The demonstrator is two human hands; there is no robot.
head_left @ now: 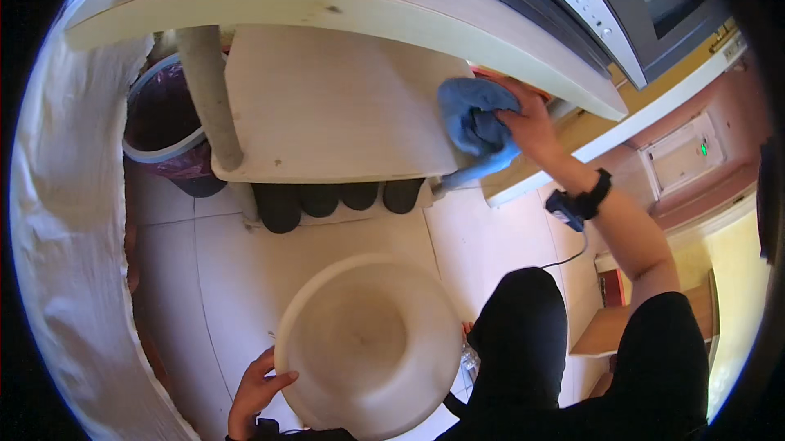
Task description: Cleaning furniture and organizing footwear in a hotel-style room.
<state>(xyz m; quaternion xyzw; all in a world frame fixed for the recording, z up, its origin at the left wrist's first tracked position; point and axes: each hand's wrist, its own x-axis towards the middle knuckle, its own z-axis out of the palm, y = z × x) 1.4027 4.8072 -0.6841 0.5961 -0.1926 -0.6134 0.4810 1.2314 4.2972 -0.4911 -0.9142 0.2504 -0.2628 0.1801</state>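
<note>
My left hand (262, 384) grips the left rim of a round whitish plastic basin (362, 343), thumb over the edge and fingers outside. Nothing lies inside the basin, which is held low near my body. My right hand (532, 125) has a bunched blue cloth (475, 113) in its grasp at the right edge of the table's pale lower shelf (343, 109). Part of the cloth lies along a bar or leg beside the shelf. The thick white tabletop (343, 14) overhangs the shelf, and an orange-red thing (543, 92) shows partly behind my hand.
Dark shoes or slippers (319, 200) sit below the shelf. A lined waste bin (162, 149) stands left, behind a grey table leg (208, 97). White fabric (67, 208) hangs along the left side. A grey and silver appliance (589, 5) rests on the tabletop. A cable runs from my right wrist.
</note>
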